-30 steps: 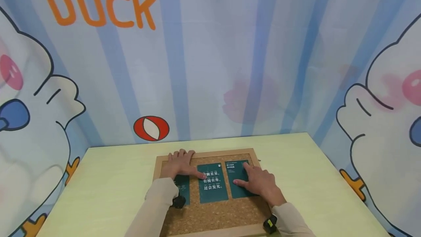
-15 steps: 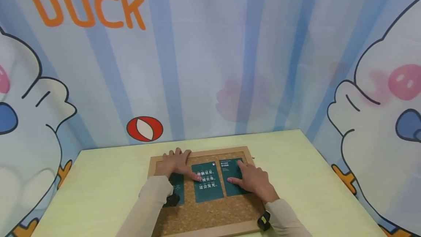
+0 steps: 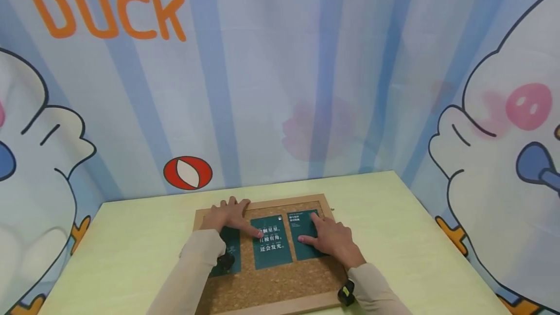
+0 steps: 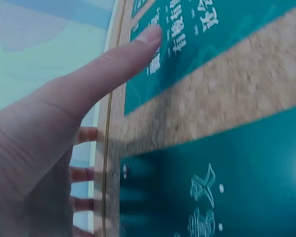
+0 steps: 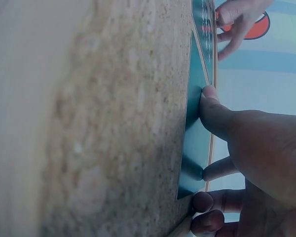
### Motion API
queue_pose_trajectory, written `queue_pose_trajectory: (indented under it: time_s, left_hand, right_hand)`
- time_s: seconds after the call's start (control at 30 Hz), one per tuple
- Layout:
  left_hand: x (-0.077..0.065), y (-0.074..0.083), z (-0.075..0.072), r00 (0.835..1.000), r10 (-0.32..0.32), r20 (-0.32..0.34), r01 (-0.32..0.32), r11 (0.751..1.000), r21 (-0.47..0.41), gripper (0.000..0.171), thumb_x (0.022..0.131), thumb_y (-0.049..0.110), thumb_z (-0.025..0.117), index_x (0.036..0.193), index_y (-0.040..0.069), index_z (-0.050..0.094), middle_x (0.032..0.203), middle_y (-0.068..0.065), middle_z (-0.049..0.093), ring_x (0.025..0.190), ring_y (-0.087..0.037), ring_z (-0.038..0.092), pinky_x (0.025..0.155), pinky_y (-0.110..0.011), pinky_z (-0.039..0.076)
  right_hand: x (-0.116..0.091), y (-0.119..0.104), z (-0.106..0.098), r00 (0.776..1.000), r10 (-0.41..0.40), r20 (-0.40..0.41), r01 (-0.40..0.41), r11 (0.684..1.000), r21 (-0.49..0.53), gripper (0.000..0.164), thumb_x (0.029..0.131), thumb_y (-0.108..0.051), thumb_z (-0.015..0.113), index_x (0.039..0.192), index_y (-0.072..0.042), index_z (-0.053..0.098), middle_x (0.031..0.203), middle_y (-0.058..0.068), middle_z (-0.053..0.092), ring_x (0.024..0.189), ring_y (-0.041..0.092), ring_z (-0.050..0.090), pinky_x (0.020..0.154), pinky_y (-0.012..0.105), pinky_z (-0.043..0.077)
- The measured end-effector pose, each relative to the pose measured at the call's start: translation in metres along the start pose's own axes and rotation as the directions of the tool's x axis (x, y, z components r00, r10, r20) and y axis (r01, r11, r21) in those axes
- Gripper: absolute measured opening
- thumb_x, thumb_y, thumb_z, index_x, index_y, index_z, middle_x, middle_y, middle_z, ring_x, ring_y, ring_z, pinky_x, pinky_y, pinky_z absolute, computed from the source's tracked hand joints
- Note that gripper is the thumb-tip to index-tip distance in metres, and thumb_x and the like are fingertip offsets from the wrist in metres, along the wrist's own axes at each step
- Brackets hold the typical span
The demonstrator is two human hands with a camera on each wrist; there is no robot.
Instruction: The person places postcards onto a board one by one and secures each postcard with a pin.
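Note:
A wood-framed corkboard lies on the table, bearing three dark green cards. My left hand spreads its fingers over the far frame edge, and its thumb touches the middle card, printed with white characters. A small round pin shows at that card's upper right corner. Beneath my left wrist is the left card, partly hidden in the head view. My right hand rests on the right card, forefinger at its upper right and thumb near its left side. Whatever lies under the forefinger is hidden.
The pale yellow table extends around the board. A blue striped backdrop with cartoon ducks and orange lettering stands behind and at both sides. Dark wrist devices sit at both cuffs.
The head view has shifted a little to the right, so the board and hands appear further left. Both hands keep nearly the same places on the board.

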State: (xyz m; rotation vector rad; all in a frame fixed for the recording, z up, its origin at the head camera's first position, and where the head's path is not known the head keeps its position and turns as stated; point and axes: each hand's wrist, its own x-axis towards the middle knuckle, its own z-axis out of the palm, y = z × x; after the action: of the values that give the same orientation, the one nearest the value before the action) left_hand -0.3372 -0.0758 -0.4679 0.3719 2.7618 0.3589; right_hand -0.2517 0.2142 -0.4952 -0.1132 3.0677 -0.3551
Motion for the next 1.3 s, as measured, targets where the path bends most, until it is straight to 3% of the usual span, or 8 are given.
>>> queue_pose_trajectory:
  time_s: [0.17, 0.23, 0.5, 0.7, 1.07, 1.2, 1.3]
  left_hand:
    - [0.006, 0.015, -0.001, 1.0, -0.002, -0.001, 0.002, 1.0, -0.03, 0.121, 0.072, 0.078, 0.076, 0.164, 0.014, 0.03, 0.163, -0.029, 0.027, 0.143, -0.062, 0.028, 0.107, -0.083, 0.015]
    - [0.01, 0.022, 0.0, 1.0, 0.003, -0.024, -0.004, 1.0, -0.02, 0.12, 0.073, 0.08, 0.073, 0.164, 0.013, 0.031, 0.163, -0.029, 0.027, 0.143, -0.062, 0.027, 0.108, -0.083, 0.014]
    - [0.028, 0.049, 0.014, 0.985, 0.103, -0.139, -0.097, 0.994, 0.049, 0.098, 0.076, 0.081, 0.069, 0.147, 0.015, 0.054, 0.147, -0.02, 0.048, 0.135, -0.047, 0.044, 0.109, -0.073, 0.029]
    - [0.034, 0.052, 0.027, 0.979, 0.105, -0.176, -0.099, 0.994, 0.038, 0.082, 0.079, 0.077, 0.071, 0.131, 0.016, 0.058, 0.131, -0.018, 0.053, 0.122, -0.042, 0.05, 0.105, -0.07, 0.035]
    - [0.046, 0.055, 0.039, 0.978, 0.097, -0.185, -0.098, 0.995, 0.0, 0.09, 0.078, 0.075, 0.074, 0.146, 0.02, 0.051, 0.133, -0.018, 0.051, 0.117, -0.039, 0.046, 0.103, -0.065, 0.035]
    - [0.046, 0.059, 0.037, 0.979, 0.099, -0.178, -0.103, 0.995, -0.015, 0.09, 0.078, 0.074, 0.075, 0.146, 0.019, 0.051, 0.133, -0.017, 0.052, 0.118, -0.039, 0.046, 0.104, -0.065, 0.034]
    - [0.046, 0.061, 0.036, 0.982, 0.089, -0.167, -0.094, 0.995, -0.023, 0.089, 0.077, 0.073, 0.076, 0.144, 0.019, 0.052, 0.132, -0.016, 0.052, 0.117, -0.038, 0.046, 0.104, -0.065, 0.034]
  right_hand:
    - [0.002, -0.004, 0.001, 1.0, -0.003, -0.003, 0.003, 1.0, 0.001, 0.085, 0.09, -0.065, 0.07, 0.153, -0.013, 0.05, 0.135, 0.018, 0.064, 0.102, 0.043, 0.068, 0.075, 0.058, 0.055]
    - [0.002, -0.006, 0.001, 1.0, -0.01, -0.006, 0.01, 1.0, 0.005, 0.085, 0.09, -0.065, 0.07, 0.153, -0.012, 0.05, 0.136, 0.019, 0.063, 0.104, 0.043, 0.068, 0.076, 0.058, 0.055]
    - [0.004, -0.012, 0.003, 0.999, -0.031, -0.004, 0.031, 0.999, 0.022, 0.085, 0.091, -0.063, 0.07, 0.154, -0.011, 0.049, 0.137, 0.019, 0.063, 0.107, 0.042, 0.067, 0.078, 0.059, 0.055]
    - [0.002, -0.013, 0.007, 0.999, -0.034, -0.001, 0.034, 0.999, 0.022, 0.084, 0.091, -0.065, 0.069, 0.154, -0.013, 0.05, 0.132, 0.019, 0.064, 0.1, 0.041, 0.068, 0.074, 0.057, 0.056]
    - [0.001, 0.0, 0.003, 1.0, -0.003, -0.006, 0.004, 0.997, 0.077, 0.083, 0.092, -0.063, 0.07, 0.153, -0.01, 0.048, 0.137, 0.019, 0.062, 0.108, 0.042, 0.067, 0.079, 0.06, 0.054]
    - [0.003, 0.006, -0.003, 1.0, 0.012, -0.003, -0.011, 0.985, 0.172, 0.082, 0.095, -0.057, 0.07, 0.152, -0.005, 0.043, 0.126, 0.021, 0.066, 0.1, 0.041, 0.069, 0.079, 0.059, 0.055]
    - [0.004, 0.012, -0.009, 1.0, -0.004, -0.003, 0.005, 0.963, 0.271, 0.07, 0.097, -0.049, 0.071, 0.141, -0.002, 0.042, 0.103, 0.02, 0.068, 0.085, 0.035, 0.069, 0.073, 0.055, 0.055]
